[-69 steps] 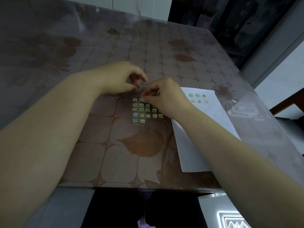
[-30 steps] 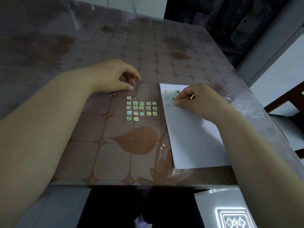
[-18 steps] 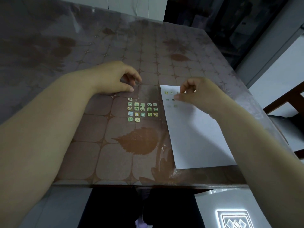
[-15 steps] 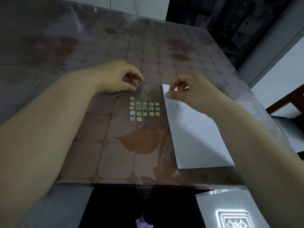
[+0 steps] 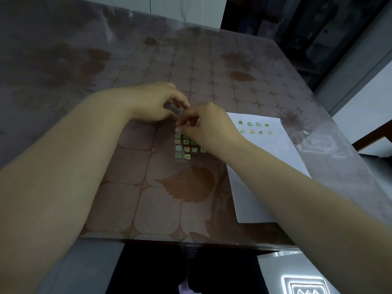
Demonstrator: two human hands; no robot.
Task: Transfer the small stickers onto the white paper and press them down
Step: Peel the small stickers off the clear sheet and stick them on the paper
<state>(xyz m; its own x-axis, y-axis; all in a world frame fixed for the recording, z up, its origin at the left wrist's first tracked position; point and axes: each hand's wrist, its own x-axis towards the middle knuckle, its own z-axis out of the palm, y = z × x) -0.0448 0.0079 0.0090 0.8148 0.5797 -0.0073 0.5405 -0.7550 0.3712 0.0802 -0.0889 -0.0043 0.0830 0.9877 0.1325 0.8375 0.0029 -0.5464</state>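
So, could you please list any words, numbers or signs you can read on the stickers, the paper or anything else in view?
No text can be read.
Stickers on the white paper: eight stickers with tiny pictures, too small and blurred to read.
Stickers on the clear sheet: the same, partly hidden by the right hand.
White patterned panel, bottom right: line shapes only, no letters.

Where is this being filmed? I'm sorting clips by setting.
Probably a home dining area: a table under a clear cover over a leaf-patterned cloth, a wooden chair at the right edge, and a dark doorway behind.
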